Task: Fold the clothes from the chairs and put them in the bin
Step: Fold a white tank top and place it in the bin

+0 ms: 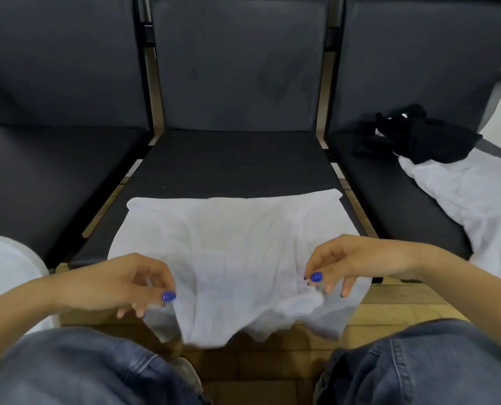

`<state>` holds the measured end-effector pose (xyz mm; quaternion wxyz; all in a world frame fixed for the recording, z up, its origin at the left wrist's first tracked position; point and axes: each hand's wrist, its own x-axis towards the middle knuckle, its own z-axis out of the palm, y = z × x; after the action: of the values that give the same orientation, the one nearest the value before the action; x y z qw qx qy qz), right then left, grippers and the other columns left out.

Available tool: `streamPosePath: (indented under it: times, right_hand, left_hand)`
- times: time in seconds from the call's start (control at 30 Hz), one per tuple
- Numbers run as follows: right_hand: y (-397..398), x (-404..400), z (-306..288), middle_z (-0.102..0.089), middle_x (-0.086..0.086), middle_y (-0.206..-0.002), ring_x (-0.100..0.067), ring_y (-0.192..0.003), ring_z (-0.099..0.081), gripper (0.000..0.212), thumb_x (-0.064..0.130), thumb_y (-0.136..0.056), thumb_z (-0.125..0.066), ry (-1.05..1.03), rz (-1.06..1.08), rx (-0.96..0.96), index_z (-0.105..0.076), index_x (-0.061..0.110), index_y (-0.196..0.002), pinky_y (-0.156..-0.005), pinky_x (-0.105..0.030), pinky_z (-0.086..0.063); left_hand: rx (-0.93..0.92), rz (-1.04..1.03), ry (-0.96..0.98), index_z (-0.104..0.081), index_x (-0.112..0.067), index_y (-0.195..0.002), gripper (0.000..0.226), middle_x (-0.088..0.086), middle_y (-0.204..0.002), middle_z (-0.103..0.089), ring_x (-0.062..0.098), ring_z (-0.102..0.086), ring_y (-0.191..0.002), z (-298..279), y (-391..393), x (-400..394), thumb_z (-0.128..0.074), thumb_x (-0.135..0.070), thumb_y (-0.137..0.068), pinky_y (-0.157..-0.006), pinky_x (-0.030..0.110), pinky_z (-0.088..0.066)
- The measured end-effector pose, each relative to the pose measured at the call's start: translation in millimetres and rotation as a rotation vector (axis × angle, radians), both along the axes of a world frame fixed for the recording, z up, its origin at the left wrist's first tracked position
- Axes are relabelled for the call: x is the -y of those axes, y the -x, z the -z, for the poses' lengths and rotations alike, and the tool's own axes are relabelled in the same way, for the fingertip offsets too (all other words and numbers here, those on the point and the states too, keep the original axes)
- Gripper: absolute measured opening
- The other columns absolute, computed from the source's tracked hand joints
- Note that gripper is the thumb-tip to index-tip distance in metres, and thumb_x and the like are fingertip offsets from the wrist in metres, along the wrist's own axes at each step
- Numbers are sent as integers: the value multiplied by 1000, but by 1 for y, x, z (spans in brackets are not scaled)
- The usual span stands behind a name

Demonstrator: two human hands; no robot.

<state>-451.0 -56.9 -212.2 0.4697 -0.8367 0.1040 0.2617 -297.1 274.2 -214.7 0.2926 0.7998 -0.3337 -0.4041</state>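
A white garment [237, 247] lies spread on the middle black chair seat [228, 159], its near part hanging over the seat's front edge. My left hand [126, 285] pinches the garment's near left edge between thumb and fingers. My right hand [348, 264] pinches the cloth at the near right. On the right chair lie a crumpled black garment [413, 135] and another white garment [477, 200]. A pale bin's rim [6, 258] shows at the left edge.
Three black padded chairs stand side by side; the left seat [44, 176] holds nothing. A wooden floor [389, 299] runs beneath. My knees in blue jeans [418, 366] fill the bottom of the view.
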Motion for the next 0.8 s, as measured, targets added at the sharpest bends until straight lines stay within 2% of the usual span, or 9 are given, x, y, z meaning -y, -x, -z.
streamPosePath:
  times: [0.13,0.2,0.27,0.33,0.4,0.47,0.57,0.7,0.8]
  right_hand:
    - [-17,5,-4,-73,-8,-104,-21,-94,-70,31,36,-95,-55,-41,108,-125,-64,12,-114,-86,-33,-56]
    - [-24,6,-9,-73,-12,-101,-24,-91,-70,36,37,-95,-54,-37,86,-198,-67,6,-109,-85,-36,-56]
    - [-31,8,-12,-74,-14,-95,-26,-86,-71,40,39,-95,-54,0,108,-216,-69,2,-95,-83,-37,-57]
    - [-43,11,-12,-73,-18,-81,-29,-74,-72,41,38,-94,-56,40,322,-112,-65,0,-81,-76,-39,-60]
    - [-61,25,-5,-69,-20,-74,-31,-63,-70,33,31,-95,-57,116,610,51,-58,-1,-100,-67,-42,-61]
    - [-78,39,-3,-65,-21,-81,-34,-60,-68,42,27,-97,-55,194,761,124,-43,3,-129,-57,-43,-60]
    - [-94,55,2,-57,-20,-92,-33,-61,-67,53,26,-92,-63,203,812,65,-39,4,-134,-49,-43,-58]
    - [-101,60,8,-48,-15,-91,-25,-66,-58,34,12,-86,-69,226,775,-21,-51,-1,-112,-47,-37,-58]
    - [-103,65,10,-50,-15,-93,-23,-67,-56,27,8,-87,-68,207,749,-32,-53,2,-108,-52,-37,-58]
  left_hand:
    - [67,-681,133,-55,-1,-97,37,17,-73,-60,22,-60,-48,12,-43,6,-58,-38,-90,-42,30,-50]
    - [91,-846,154,-48,-1,-109,34,18,-72,-54,19,-57,-37,14,-63,4,-47,-33,-100,-36,27,-48]
    - [105,-860,144,-49,1,-112,37,17,-68,-50,18,-53,-33,18,-76,6,-44,-34,-101,-32,24,-44]
    - [122,-860,96,-52,1,-111,37,17,-64,-51,19,-54,-33,20,-82,9,-47,-33,-100,-33,23,-44]
    - [112,-910,99,-56,4,-105,39,17,-60,-51,19,-54,-32,21,-84,12,-48,-33,-99,-32,23,-44]
    - [75,-970,136,-58,5,-98,41,17,-58,-52,18,-52,-30,21,-88,12,-49,-35,-99,-31,23,-44]
    - [31,-1019,129,-57,2,-93,37,16,-55,-54,17,-51,-30,21,-92,13,-52,-34,-98,-31,23,-43]
    - [64,-983,53,-59,1,-87,25,9,-45,-54,18,-51,-34,24,-97,13,-60,-23,-94,-34,23,-44]
    - [43,-978,40,-58,0,-89,23,9,-46,-54,17,-50,-36,24,-101,10,-60,-23,-94,-34,22,-43]
